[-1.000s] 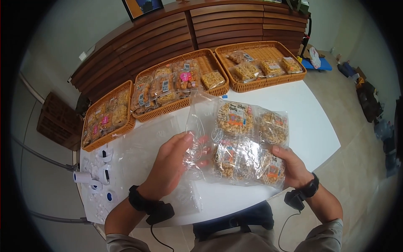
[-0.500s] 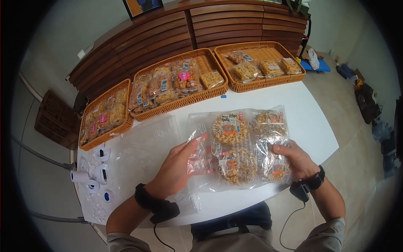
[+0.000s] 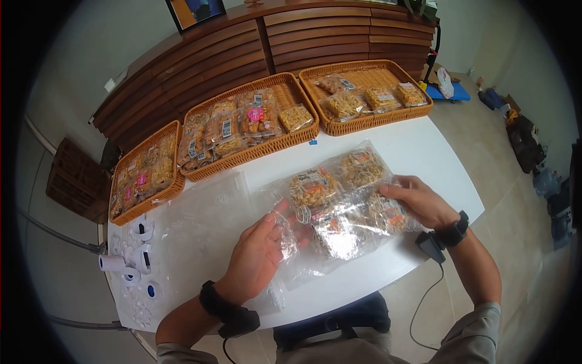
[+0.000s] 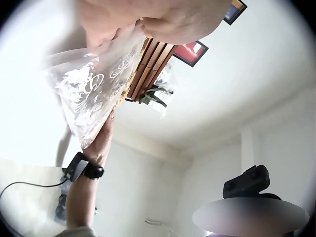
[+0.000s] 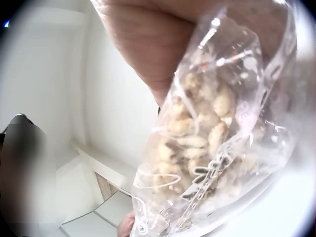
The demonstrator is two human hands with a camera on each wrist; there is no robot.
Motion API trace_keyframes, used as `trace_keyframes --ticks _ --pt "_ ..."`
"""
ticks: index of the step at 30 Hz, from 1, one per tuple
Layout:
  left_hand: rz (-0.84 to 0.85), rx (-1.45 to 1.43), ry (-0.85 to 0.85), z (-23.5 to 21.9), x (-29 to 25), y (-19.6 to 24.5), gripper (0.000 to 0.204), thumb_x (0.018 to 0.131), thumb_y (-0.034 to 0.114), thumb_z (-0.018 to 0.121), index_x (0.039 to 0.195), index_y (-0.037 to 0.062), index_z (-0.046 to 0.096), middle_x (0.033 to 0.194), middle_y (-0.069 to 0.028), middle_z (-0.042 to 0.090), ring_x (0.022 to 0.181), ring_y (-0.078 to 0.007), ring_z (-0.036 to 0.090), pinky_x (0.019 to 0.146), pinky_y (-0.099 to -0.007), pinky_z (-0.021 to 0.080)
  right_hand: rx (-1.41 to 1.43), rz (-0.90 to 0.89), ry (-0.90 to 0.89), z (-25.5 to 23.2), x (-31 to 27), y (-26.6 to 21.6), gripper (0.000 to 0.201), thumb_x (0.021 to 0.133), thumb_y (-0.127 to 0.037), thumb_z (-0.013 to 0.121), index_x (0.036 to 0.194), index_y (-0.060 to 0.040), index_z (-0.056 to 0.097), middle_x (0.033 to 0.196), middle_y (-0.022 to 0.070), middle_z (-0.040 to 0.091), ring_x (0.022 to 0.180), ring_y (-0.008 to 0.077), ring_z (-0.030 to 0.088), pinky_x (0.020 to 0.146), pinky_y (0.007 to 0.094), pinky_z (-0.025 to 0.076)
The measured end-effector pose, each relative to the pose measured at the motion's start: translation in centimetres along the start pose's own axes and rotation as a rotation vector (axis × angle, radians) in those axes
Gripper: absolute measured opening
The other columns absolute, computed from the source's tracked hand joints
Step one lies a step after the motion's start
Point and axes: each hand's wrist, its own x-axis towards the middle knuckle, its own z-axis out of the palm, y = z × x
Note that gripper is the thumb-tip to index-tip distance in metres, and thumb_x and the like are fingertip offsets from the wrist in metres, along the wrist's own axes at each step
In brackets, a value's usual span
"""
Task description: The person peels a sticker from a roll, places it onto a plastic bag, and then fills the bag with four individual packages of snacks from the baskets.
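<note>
A clear plastic bag (image 3: 330,209) printed with white lettering holds several round, golden nut-like snack packs with orange labels. My right hand (image 3: 418,199) grips its right side, thumb on top over a pack and fingers beneath. At the bag's flat left end, my left hand (image 3: 257,252) holds the loose plastic between thumb and fingers, the fingers showing through the film. Seen from the left wrist, that plastic (image 4: 94,84) runs up into the left hand. The right wrist view shows whole nut-like pieces (image 5: 197,133) close up under the film.
Three wicker trays of packaged snacks, a left one (image 3: 145,203), a middle one (image 3: 254,162) and a right one (image 3: 370,125), line the back of the white table (image 3: 418,145). Flat clear bags (image 3: 206,212) lie to the left, near label rolls (image 3: 112,262) and paper scraps.
The bag has turned from lying roughly square to tilted, its right side now raised toward the back. My right hand has risen with it; my left hand stays at the left end.
</note>
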Motion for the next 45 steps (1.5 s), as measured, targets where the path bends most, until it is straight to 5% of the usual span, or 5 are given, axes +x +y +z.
trace_keyframes --ticks 8,15,29,38,45 --pt "0.074 -0.001 0.007 -0.4 0.9 -0.5 0.063 0.108 0.032 0.037 0.156 -0.0014 0.014 0.158 -0.022 0.024 0.141 -0.0323 0.037 0.12 -0.0457 0.03 -0.129 -0.086 0.076 -0.2 2.2 -0.7 0.086 0.083 -0.032 0.082 0.139 0.0171 0.04 0.111 0.0171 0.067 0.092 0.016 0.066 0.08 0.0253 0.052" --pt "0.01 -0.039 -0.001 -0.8 2.8 -1.4 0.054 0.108 0.027 0.036 0.152 -0.0014 0.023 0.151 -0.0157 0.036 0.137 -0.03 0.042 0.117 -0.0447 0.035 -0.31 -0.106 0.116 -1.1 1.8 -1.4 0.079 0.087 -0.033 0.077 0.139 0.0142 0.043 0.108 0.0114 0.067 0.087 0.0114 0.062 0.069 0.0217 0.046" --pt "-0.03 0.161 -0.059 1.5 8.9 0.4 0.029 0.107 0.021 0.045 0.122 -0.0005 0.055 0.12 -0.0119 0.063 0.109 -0.0219 0.063 0.1 -0.0369 0.049 -0.239 -0.101 0.334 -3.3 -1.4 -0.7 0.065 0.093 -0.028 0.069 0.137 0.0135 0.044 0.113 0.0142 0.065 0.09 0.0128 0.065 0.075 0.0249 0.052" --pt "-0.004 0.134 -0.18 2.9 13.5 -2.1 0.022 0.102 0.015 0.053 0.112 -0.0016 0.062 0.108 -0.0073 0.065 0.1 -0.0194 0.063 0.092 -0.0335 0.051 -0.221 -0.183 0.434 -6.8 -1.6 0.1 0.063 0.092 -0.026 0.071 0.136 0.0123 0.048 0.095 0.0112 0.068 0.076 0.0117 0.064 0.066 0.0248 0.051" --pt "-0.056 0.405 -0.073 6.8 14.3 -1.8 0.024 0.1 0.021 0.059 0.109 -0.001 0.064 0.104 -0.0051 0.063 0.097 -0.016 0.062 0.087 -0.0365 0.054 -0.357 -0.195 0.512 -10.9 -2.5 -0.4 0.063 0.093 -0.027 0.071 0.136 0.0133 0.048 0.093 0.0119 0.067 0.073 0.0111 0.062 0.059 0.0239 0.047"
